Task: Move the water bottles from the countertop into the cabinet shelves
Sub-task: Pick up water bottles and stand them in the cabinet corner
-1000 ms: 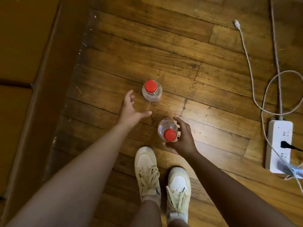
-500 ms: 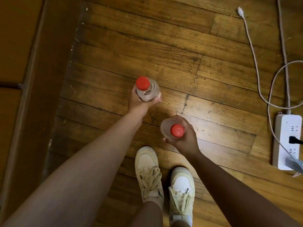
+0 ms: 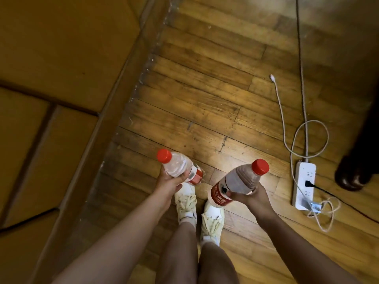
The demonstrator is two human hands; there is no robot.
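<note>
I hold two clear water bottles with red caps and red labels above the wooden floor. My left hand grips the left bottle around its middle, cap tilted up and to the left. My right hand grips the right bottle from below, cap pointing up and to the right. Both bottles hang in the air over my white shoes. A yellow-brown cabinet front fills the left side; its shelves are not visible.
A white power strip lies on the floor at the right with a black plug and a white cable looping around it. A dark furniture leg stands at the far right. Bare wooden floor stretches ahead.
Both bottles have been lifted off the floor. My left hand closed on the far bottle, and the view has risen and tilted forward, showing more cabinet and floor.
</note>
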